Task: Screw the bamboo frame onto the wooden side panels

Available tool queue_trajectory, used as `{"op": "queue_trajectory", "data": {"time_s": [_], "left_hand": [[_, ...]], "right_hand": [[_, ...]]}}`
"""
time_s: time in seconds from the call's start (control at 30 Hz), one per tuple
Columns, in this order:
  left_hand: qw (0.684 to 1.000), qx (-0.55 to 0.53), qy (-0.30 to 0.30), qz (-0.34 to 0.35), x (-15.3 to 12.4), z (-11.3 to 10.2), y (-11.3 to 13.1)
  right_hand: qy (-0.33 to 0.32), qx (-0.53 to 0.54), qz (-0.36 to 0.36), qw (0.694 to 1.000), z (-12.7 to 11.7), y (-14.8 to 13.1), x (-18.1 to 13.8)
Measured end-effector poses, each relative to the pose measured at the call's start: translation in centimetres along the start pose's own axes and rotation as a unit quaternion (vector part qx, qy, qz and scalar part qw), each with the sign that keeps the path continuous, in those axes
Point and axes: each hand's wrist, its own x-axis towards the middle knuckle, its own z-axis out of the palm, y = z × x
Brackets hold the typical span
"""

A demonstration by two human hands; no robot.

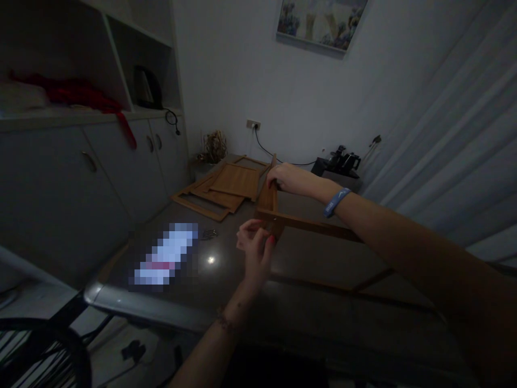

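On a dark table (323, 264) a wooden frame (319, 226) lies flat, with a short wooden panel (267, 198) standing upright at its left corner. My right hand (287, 179), with a blue wristband, grips the top of that upright panel. At the corner joint where panel and frame meet, my left hand (255, 249) is pinched; what its fingers hold is too small to make out. The room is dim.
A stack of flat wooden panels (220, 189) lies at the table's far left. A small metal piece (209, 234) sits beside a blurred bright sheet (166, 254). White cabinets (81, 178) stand left, a curtain (452, 134) right, and a dark device (342, 160) at the far end.
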Motion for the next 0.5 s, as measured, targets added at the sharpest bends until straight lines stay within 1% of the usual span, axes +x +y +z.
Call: {"op": "queue_trajectory", "data": {"time_s": [0.1, 0.27, 0.37, 0.5], "left_hand": [[1.000, 0.007, -0.001, 0.013, 0.0, -0.1, 0.0], [0.999, -0.034, -0.018, 0.035, 0.3, -0.2, -0.5], [0.997, -0.071, -0.025, 0.036, 0.3, -0.1, -0.6], [0.996, -0.076, -0.022, 0.036, 0.3, -0.1, -0.7]], "right_hand": [[0.012, 0.004, -0.004, 1.000, 0.3, 0.0, 0.0], [0.034, 0.018, -0.020, 0.999, 0.8, -0.1, 0.1], [0.040, 0.026, -0.031, 0.998, 1.0, -0.1, 0.2], [0.048, 0.034, -0.039, 0.998, 1.2, 0.1, 0.1]]}}
